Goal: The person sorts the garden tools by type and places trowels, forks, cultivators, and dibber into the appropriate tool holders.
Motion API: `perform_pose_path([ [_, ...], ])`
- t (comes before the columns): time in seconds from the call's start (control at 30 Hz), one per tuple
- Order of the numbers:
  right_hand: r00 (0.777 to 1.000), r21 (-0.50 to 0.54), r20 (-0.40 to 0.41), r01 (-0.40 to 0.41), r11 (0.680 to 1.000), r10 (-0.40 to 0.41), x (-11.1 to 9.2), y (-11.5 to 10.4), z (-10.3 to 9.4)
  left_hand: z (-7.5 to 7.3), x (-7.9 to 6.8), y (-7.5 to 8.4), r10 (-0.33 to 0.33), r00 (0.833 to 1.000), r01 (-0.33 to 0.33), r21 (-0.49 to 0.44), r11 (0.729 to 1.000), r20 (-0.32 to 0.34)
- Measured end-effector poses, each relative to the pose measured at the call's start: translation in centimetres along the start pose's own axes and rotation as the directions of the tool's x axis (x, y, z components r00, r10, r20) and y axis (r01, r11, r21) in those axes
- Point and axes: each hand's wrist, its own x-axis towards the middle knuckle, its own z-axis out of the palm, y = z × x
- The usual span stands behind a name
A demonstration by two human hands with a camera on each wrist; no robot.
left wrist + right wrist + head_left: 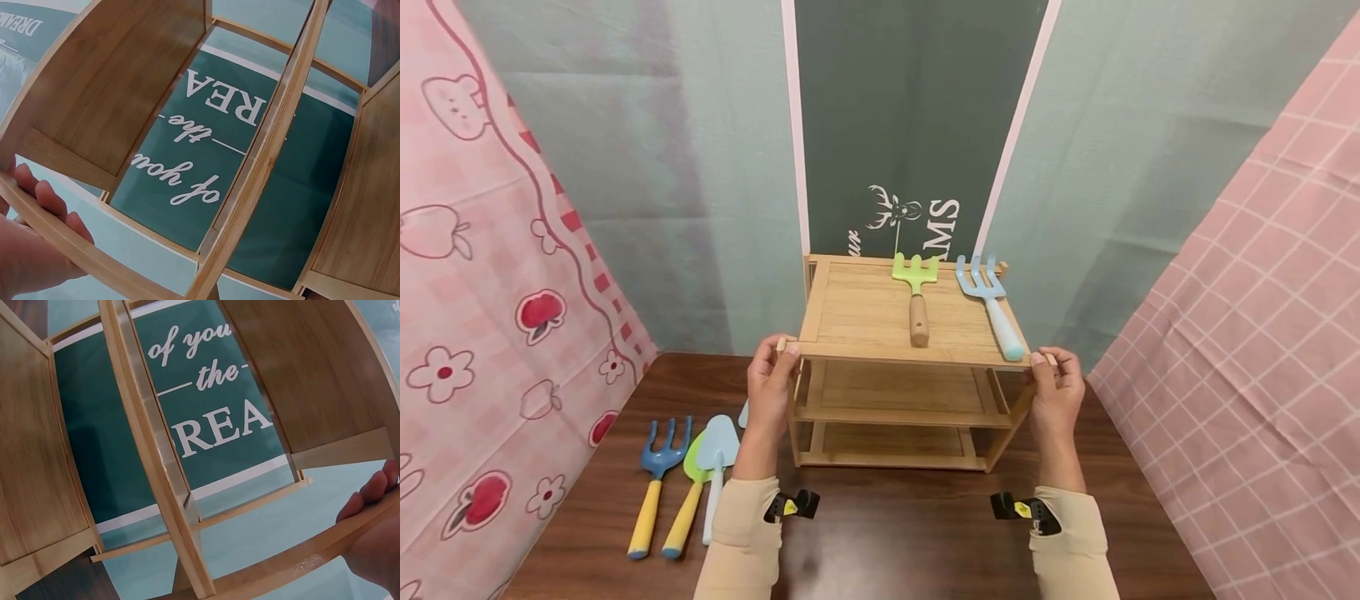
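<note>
Spanning between both hands (769,379) (1056,387): wooden rack (861,304)

We look into a small cloth-walled nook, and we cannot tell whether it belongs to a home or a studio. We see a dark brown wood-grain tabletop (895,542) enclosed by pink fabric printed with apples and flowers (482,317) at left, pink white-gridded fabric (1240,333) at right, and pale blue-green fabric (722,167) with a dark green, white-lettered panel (917,100) behind.
</note>
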Motion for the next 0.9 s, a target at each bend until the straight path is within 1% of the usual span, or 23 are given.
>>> perform_pose_path([
  [0.13, 1.000, -0.007, -0.021, 0.008, 1.000, -0.008, -0.2, 0.2, 0.0, -0.1, -0.2, 0.0, -0.019, 1.000, 0.019, 0.018, 1.000, -0.006],
  [0.23, 0.999, -0.008, -0.038, 0.010, 1.000, -0.010, -0.2, 0.3, 0.0, -0.1, -0.5, 0.1, -0.037, 0.999, 0.038, 0.059, 0.998, -0.016],
  [0.3, 0.999, -0.013, -0.041, 0.011, 1.000, -0.011, -0.2, 0.4, 0.0, 0.0, -0.6, 0.2, -0.031, 0.999, 0.033, 0.107, 0.994, -0.022],
  [0.37, 0.999, -0.019, -0.038, 0.015, 1.000, -0.016, -0.2, 0.5, 0.0, 0.1, -0.9, 0.6, -0.007, 1.000, 0.012, 0.195, 0.981, -0.029],
  [0.4, 0.999, -0.020, -0.035, 0.017, 1.000, -0.018, -0.2, 0.5, 0.0, 0.3, -1.1, 1.0, 0.011, 0.999, -0.004, 0.242, 0.970, -0.031],
  [0.47, 0.999, -0.023, -0.033, 0.019, 1.000, -0.019, -0.2, 0.6, -0.1, 0.6, -1.7, 1.6, 0.047, 0.998, -0.033, 0.342, 0.939, -0.031],
  [0.57, 0.999, -0.014, -0.032, 0.018, 1.000, -0.019, -0.3, 0.6, -0.1, 0.9, -2.5, 2.4, 0.071, 0.997, -0.048, 0.451, 0.891, -0.034],
  [0.63, 0.999, -0.009, -0.034, 0.017, 1.000, -0.018, -0.2, 0.6, -0.1, 0.4, -2.8, 1.9, 0.077, 0.996, -0.048, 0.490, 0.871, -0.038],
  [0.7, 0.999, -0.003, -0.035, 0.017, 1.000, -0.017, -0.2, 0.6, 0.0, -0.1, -3.0, 1.0, 0.097, 0.994, -0.061, 0.523, 0.850, -0.041],
  [0.8, 0.999, -0.007, -0.035, 0.019, 1.000, -0.019, -0.1, 0.6, -0.1, -0.9, -3.1, -0.4, 0.151, 0.988, -0.101, 0.588, 0.803, -0.036],
  [0.9, 0.999, -0.021, -0.029, 0.019, 1.000, -0.020, -0.1, 0.7, -0.2, -1.3, -3.5, -1.0, 0.203, 0.979, -0.141, 0.644, 0.752, -0.022],
])
